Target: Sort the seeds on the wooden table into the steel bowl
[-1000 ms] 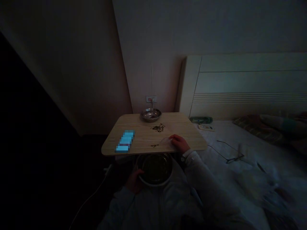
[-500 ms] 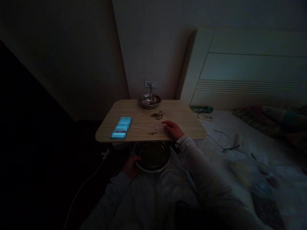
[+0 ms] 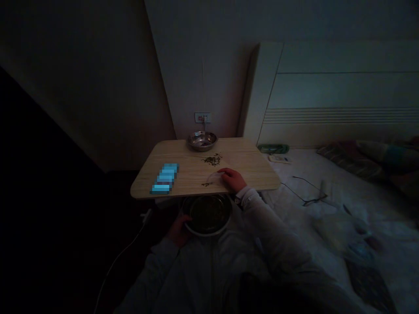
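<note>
Little has been shifted since the earlier frame: the right hand [image 3: 233, 179] is kept on the near edge of the wooden table [image 3: 255, 174], drawn only slightly nearer, and the left hand [image 3: 179, 231] is still held at the rim of the large bowl [image 3: 207, 214] below the table's near edge. The right hand's fingers are seen curled down over a pale, thin sheet or scrap [image 3: 214, 177] lying flat on the tabletop; whether it is pinched or merely pressed cannot be told in this dim light. The left hand's fingers are wrapped on the left rim of the large bowl, which is held in the lap, dark contents barely made out inside. Just left of the right hand a small cluster of dark bits [image 3: 206, 184] is scattered, and farther off a larger heap of the same dark bits [image 3: 212, 160] is spread on the wood, between the hand and a small steel bowl [image 3: 202, 140] set at the far edge. At the left of the table a blue pixelated rectangle [image 3: 165, 178] is laid, well apart from both hands. Behind the steel bowl a wall socket [image 3: 202, 117] is mounted. To the right a bed [image 3: 327, 209] is seen with a headboard [image 3: 327, 96], a thin cable [image 3: 304, 192] and rumpled bedding [image 3: 369, 161].
</note>
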`<control>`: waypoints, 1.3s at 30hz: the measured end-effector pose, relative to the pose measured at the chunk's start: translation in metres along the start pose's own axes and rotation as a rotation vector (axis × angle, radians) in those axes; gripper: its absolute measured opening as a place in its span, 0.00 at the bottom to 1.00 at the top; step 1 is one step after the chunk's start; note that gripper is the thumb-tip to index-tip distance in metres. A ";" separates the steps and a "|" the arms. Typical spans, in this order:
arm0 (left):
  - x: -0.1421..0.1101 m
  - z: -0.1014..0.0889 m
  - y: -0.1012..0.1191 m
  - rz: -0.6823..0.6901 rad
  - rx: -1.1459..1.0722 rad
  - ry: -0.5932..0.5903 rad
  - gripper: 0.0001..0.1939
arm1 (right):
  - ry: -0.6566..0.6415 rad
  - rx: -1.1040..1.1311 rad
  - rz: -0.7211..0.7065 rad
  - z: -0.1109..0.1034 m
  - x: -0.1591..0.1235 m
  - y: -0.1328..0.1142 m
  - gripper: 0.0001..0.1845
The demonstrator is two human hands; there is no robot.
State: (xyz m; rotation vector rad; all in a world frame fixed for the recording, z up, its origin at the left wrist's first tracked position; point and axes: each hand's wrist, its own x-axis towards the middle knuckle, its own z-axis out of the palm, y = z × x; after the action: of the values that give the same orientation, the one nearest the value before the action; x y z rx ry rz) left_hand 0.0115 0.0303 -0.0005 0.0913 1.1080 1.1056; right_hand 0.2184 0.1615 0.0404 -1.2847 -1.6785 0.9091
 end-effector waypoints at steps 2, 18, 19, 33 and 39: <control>0.000 0.001 0.000 -0.001 0.002 0.001 0.15 | -0.002 0.004 0.002 0.000 0.000 0.000 0.19; -0.003 0.004 0.002 -0.020 -0.019 0.022 0.16 | 0.003 -0.083 -0.022 0.000 0.001 0.002 0.17; -0.004 0.005 0.002 -0.020 -0.010 0.022 0.15 | 0.005 -0.089 -0.011 0.001 0.001 0.001 0.17; 0.000 0.000 0.002 -0.022 -0.010 0.015 0.14 | -0.021 -0.074 0.022 0.000 0.000 -0.001 0.15; 0.001 0.000 0.002 -0.018 -0.005 0.020 0.12 | -0.064 -0.026 0.019 0.000 0.000 0.001 0.17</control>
State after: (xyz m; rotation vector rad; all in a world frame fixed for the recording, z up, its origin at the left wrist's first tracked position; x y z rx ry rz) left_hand 0.0104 0.0318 0.0004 0.0662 1.1221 1.0956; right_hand 0.2189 0.1615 0.0395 -1.3031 -1.7352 0.9510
